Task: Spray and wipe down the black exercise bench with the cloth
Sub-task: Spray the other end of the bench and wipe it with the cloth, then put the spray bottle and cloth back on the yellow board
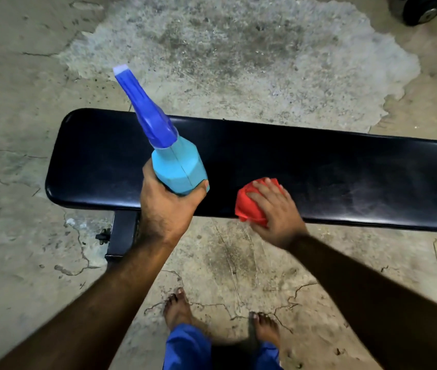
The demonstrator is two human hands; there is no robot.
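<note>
A black padded exercise bench lies across the middle of the frame, its long axis running from the left side to the right edge and dipping slightly toward the right. Its rounded end sits at centre left; the other end is cut off by the frame.

The left hand grips a turquoise spray bottle low on its body, fingers and thumb curled round it. The bottle is tilted, its long axis running from the hand up toward the upper left, and its blue trigger head ends in a pale nozzle pointing to the upper left, out over the bench's far edge. Whether the bottle holds liquid cannot be told.

The right hand presses a bunched red cloth onto the bench's near edge, just right of the bottle, fingers spread fairly straight over it.

Cracked concrete floor surrounds the bench; bare feet stand at bottom centre.
</note>
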